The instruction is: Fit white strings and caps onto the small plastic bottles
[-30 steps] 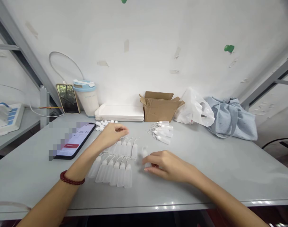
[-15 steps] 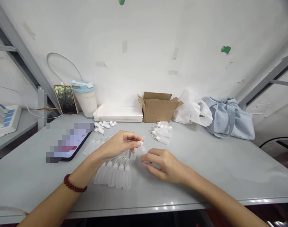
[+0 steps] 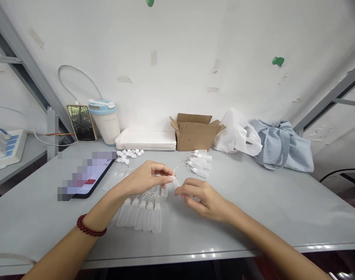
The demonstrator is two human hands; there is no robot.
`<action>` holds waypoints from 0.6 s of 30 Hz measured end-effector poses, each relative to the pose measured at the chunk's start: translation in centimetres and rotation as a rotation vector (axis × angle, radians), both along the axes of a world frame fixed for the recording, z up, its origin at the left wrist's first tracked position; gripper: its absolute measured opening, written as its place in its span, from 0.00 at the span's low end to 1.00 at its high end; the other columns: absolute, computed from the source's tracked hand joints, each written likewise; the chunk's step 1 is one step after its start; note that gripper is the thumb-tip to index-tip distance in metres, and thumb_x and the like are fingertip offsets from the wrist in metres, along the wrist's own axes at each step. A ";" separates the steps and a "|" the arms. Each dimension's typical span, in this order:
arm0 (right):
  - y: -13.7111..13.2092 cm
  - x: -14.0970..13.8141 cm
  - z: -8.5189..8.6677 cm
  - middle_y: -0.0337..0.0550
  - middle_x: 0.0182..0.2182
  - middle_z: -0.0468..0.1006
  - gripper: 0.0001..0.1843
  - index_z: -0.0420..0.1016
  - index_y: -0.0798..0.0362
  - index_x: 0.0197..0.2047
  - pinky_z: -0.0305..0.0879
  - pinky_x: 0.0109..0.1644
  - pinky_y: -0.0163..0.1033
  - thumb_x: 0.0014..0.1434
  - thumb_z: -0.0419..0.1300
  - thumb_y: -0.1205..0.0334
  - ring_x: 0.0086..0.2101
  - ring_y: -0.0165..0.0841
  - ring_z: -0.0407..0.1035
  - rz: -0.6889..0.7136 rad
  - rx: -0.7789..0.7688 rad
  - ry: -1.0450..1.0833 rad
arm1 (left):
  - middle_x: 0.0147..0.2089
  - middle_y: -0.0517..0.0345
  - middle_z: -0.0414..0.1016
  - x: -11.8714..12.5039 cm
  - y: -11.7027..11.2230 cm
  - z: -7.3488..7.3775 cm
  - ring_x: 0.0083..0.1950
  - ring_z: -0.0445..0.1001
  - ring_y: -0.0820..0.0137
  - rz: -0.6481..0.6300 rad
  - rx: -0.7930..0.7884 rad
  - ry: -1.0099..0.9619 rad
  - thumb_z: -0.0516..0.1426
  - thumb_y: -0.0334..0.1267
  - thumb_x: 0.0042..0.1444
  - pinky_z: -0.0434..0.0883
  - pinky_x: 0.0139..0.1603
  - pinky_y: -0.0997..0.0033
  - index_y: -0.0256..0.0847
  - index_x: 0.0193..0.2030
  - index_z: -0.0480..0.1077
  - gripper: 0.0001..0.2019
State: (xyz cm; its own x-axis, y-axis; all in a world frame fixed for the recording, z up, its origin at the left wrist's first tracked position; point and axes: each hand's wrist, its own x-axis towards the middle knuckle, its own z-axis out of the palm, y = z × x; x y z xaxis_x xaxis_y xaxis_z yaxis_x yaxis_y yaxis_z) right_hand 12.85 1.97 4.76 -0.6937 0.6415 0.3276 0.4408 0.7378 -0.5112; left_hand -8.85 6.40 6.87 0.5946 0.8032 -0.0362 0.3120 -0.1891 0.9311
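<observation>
The left hand is pinching the white cap of a small translucent plastic bottle, which is sitting between both hands. The right hand is pinching its body, probably light, slick and squeezable, so gripping near the stiffer neck seems safest.

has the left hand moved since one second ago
Yes: the left hand has moved right and toward the person, judged against the cardboard box.
</observation>
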 end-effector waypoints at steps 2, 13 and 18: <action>0.1 0.1 0.0 0.43 0.31 0.70 0.15 0.72 0.53 0.44 0.61 0.37 0.36 0.62 0.47 0.71 0.31 0.30 0.64 -0.029 -0.044 0.068 | 0.35 0.57 0.75 0.0 0.1 0.0 0.31 0.72 0.71 0.033 0.006 -0.016 0.59 0.45 0.52 0.68 0.37 0.69 0.39 0.35 0.74 0.12; 0.6 -0.8 -0.5 0.35 0.25 0.63 0.12 0.65 0.51 0.38 0.59 0.27 0.33 0.63 0.49 0.53 0.24 0.26 0.57 -0.161 -0.843 0.665 | 0.42 0.52 0.73 0.8 -0.3 -0.3 0.45 0.71 0.65 0.105 0.149 -0.177 0.59 0.40 0.51 0.70 0.46 0.65 0.38 0.34 0.74 0.08; 0.7 -0.8 -0.2 0.34 0.23 0.62 0.10 0.64 0.52 0.37 0.56 0.26 0.31 0.61 0.52 0.53 0.23 0.24 0.55 -0.119 -0.984 0.747 | 0.42 0.53 0.75 0.9 -0.2 -0.5 0.45 0.72 0.64 0.097 0.095 -0.187 0.59 0.44 0.52 0.70 0.47 0.64 0.38 0.35 0.75 0.10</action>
State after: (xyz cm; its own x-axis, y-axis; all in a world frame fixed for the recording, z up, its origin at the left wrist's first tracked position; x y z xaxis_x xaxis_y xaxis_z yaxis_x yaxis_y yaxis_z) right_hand 12.10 2.65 4.53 -0.4648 0.8845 -0.0388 -0.1589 -0.1265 -0.9792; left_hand -7.98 6.22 6.35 0.5036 0.8515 0.1458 0.1572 -0.2563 0.9537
